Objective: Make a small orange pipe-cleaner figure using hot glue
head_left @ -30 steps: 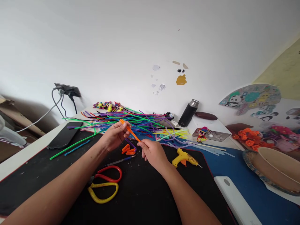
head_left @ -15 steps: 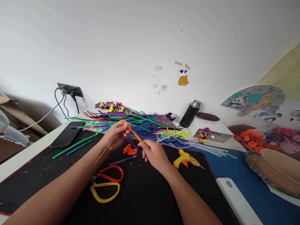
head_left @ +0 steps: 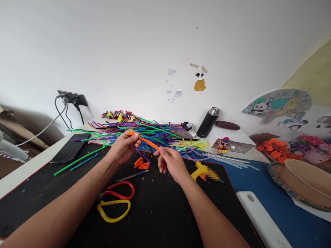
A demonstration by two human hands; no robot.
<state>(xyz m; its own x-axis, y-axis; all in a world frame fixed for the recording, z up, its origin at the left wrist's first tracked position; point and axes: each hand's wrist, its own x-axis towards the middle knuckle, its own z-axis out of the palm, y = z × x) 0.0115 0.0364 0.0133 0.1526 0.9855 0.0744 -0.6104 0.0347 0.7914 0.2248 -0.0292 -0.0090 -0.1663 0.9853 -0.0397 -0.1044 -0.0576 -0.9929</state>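
At the far left a phone (head_left: pixel 70 148) lies flat on the tabletop (head_left: pixel 31 165), with a green stick (head_left: pixel 77 160) and a short blue one (head_left: pixel 84 162) just beside it on the black mat (head_left: pixel 155 213). Nearer the person, scissors (head_left: pixel 115 201) with one red and one yellow handle rest on the mat, and a thin pen (head_left: pixel 133 176) lies just beyond them.

The left hand (head_left: pixel 124 146) is raised above the mat, its grip narrow, thumb and fingertips pinched on the left end of an orange stick (head_left: pixel 144 140). The stick runs level and slightly down to the right, held clear of the mat between both hands. Under it lie a few short orange pieces (head_left: pixel 141 164). Behind the hands a heap of sticks (head_left: pixel 144 132) in many colours spreads across the tabletop.

The right hand (head_left: pixel 172 162) pinches the stick's right end, its grip likewise closed tight on it. Just right of that hand a yellow glue gun (head_left: pixel 203 171) lies on the mat. Farther back stands a dark flask (head_left: pixel 208 123), tilted in this view. At the right edge a white board (head_left: pixel 261 220) lies on a blue mat (head_left: pixel 284 210), near a shallow bowl (head_left: pixel 302 182).
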